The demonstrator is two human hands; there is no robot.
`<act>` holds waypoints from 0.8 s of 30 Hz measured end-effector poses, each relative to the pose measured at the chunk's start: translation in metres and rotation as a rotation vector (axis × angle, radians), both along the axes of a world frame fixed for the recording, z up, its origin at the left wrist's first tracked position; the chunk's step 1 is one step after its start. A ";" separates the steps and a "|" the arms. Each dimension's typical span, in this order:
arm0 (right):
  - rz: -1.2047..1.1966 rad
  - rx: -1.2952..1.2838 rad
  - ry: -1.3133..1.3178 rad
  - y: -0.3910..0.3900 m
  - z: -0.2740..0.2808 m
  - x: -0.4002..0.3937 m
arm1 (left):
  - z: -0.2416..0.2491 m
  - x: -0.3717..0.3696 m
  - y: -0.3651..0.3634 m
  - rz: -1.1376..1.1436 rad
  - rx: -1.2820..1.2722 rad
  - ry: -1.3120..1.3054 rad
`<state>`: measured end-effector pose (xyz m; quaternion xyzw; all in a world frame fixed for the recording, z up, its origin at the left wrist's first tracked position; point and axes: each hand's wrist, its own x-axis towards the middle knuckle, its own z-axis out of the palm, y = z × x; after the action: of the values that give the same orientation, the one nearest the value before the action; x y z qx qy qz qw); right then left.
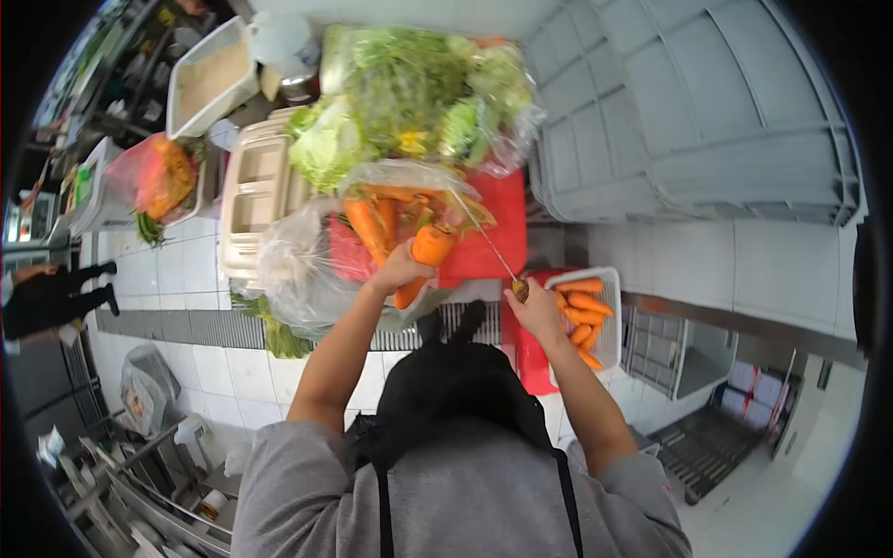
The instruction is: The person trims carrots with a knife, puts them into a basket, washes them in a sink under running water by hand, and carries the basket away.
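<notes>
My left hand point(400, 268) is wrapped around a thick carrot point(432, 245), its cut-looking top end pointing up and away from me. In my right hand point(536, 309) is the dark handle of a knife point(489, 240), the long thin blade slanting forward and left, apart from the held carrot. Just beyond my left hand, more carrots point(365, 225) and orange-brown scraps lie by an open clear plastic bag point(395, 174) on a red cutting board point(508, 206). Beside my right hand stands a white basket point(611, 325) containing several carrots point(586, 302).
Bagged leafy greens point(409, 79) and a lettuce point(327, 139) are piled at the back. Beige trays point(256, 200) and a clear bag point(298, 265) sit to the left. Large grey crates point(651, 112) stand at the right. Another person point(46, 298) is at the far left.
</notes>
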<state>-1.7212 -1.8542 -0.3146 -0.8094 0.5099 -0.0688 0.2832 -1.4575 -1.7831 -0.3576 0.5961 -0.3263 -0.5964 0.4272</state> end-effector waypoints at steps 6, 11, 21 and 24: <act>0.010 0.034 -0.102 0.012 0.035 0.014 | 0.006 -0.025 0.001 -0.068 0.083 0.359; 0.189 -0.002 -0.007 0.002 0.046 0.037 | 0.022 -0.013 0.005 -0.171 -0.006 0.272; 0.178 0.047 0.257 -0.035 -0.008 0.036 | 0.063 0.022 0.016 -0.095 -0.172 0.167; 0.113 0.069 0.259 -0.030 -0.017 0.026 | 0.038 0.022 0.021 0.030 -0.098 0.161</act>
<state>-1.6955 -1.8845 -0.3312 -0.8286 0.4979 0.0695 0.2461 -1.4358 -1.7618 -0.3194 0.5295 -0.3105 -0.6192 0.4897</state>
